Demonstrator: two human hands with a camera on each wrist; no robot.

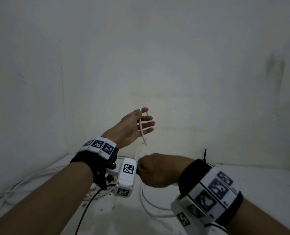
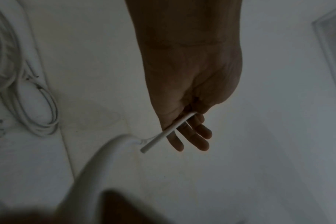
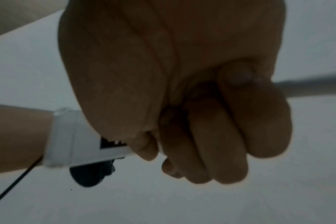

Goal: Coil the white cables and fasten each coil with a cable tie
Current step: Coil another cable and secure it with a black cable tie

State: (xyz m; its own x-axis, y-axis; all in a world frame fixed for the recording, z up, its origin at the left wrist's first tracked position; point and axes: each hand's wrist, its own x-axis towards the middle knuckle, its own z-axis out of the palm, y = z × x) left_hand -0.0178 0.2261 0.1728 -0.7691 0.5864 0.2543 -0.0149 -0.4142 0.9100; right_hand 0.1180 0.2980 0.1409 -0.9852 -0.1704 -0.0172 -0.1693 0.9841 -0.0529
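Observation:
My left hand (image 1: pixel 139 124) is raised in front of the wall, palm showing and fingers straight. A white cable (image 1: pixel 142 133) passes over the top of the hand between thumb and index finger, and its free end hangs across the palm. In the left wrist view the left hand (image 2: pixel 192 91) holds that cable end (image 2: pixel 163 136) with the thumb against the base of the fingers. The cable drops to my right hand (image 1: pixel 154 170), which grips it just below. The right wrist view shows the right hand (image 3: pixel 192 113) as a closed fist hiding the cable. No cable tie is visible.
The slack of the cable lies in a loop (image 1: pixel 147 200) on the white table (image 1: pixel 259 184) under my right wrist. A bundle of loose white cables (image 1: pixel 22 185) lies at the left, seen also (image 2: pixel 29 106). A thin black upright object (image 1: pixel 205 155) stands by the wall.

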